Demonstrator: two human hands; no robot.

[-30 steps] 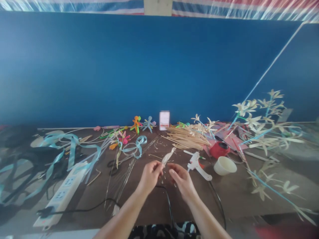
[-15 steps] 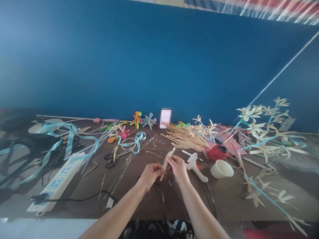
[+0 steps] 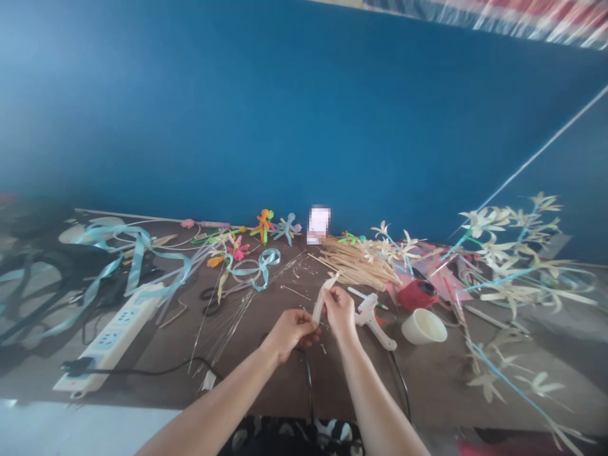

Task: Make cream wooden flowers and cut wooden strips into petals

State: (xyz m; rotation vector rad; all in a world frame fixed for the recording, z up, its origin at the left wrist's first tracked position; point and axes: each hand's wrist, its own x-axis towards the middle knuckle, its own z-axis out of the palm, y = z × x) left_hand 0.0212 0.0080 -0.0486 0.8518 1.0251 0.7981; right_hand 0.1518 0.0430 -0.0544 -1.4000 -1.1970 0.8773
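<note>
Both of my hands hold one pale straw strip (image 3: 323, 296) above the brown table (image 3: 294, 380). My left hand (image 3: 291, 332) pinches its lower end. My right hand (image 3: 340, 310) is closed on the strip higher up, with the tip sticking out above the fingers. A white glue gun (image 3: 373, 317) lies just right of my right hand. A pile of straw strips (image 3: 354, 265) lies behind the hands.
A cream cup (image 3: 423, 326) and a red spool (image 3: 417, 294) stand to the right. Straw flowers on blue stems (image 3: 510, 253) spread at the far right. Thin wires (image 3: 227, 323), scissors (image 3: 213, 296), light blue ribbon (image 3: 137, 259) and a white power strip (image 3: 111, 339) lie to the left.
My right hand moved up from beside the strip and closed on its upper part. Both hands shifted slightly away from me with the strip.
</note>
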